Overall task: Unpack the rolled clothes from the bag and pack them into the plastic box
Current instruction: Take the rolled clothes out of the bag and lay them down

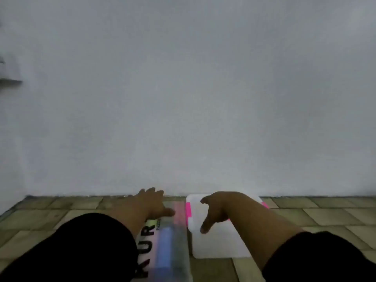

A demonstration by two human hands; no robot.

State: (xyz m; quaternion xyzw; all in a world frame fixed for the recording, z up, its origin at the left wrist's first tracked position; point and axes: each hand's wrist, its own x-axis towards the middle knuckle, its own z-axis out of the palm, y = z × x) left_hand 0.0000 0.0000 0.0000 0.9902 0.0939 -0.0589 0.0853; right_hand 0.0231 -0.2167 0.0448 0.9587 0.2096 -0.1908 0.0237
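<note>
While both hands hover with fingers spread, gripping nothing: plastic box (215,241), lid on, pink clips, light and stiff; lift by its sides. Bag (164,247) just left of it, soft, slick. Left hand (151,202) above bag; right hand (213,212) above box. Rolled clothes unseen.

Bare indoor room: tiled floor (325,216), plain white wall (183,88).

Dim, flat light fills the room, with no clear source or hard shadows. The whole picture is soft with motion blur; the bag (168,247) smears most. The floor (61,212) lines bend near the edges.
</note>
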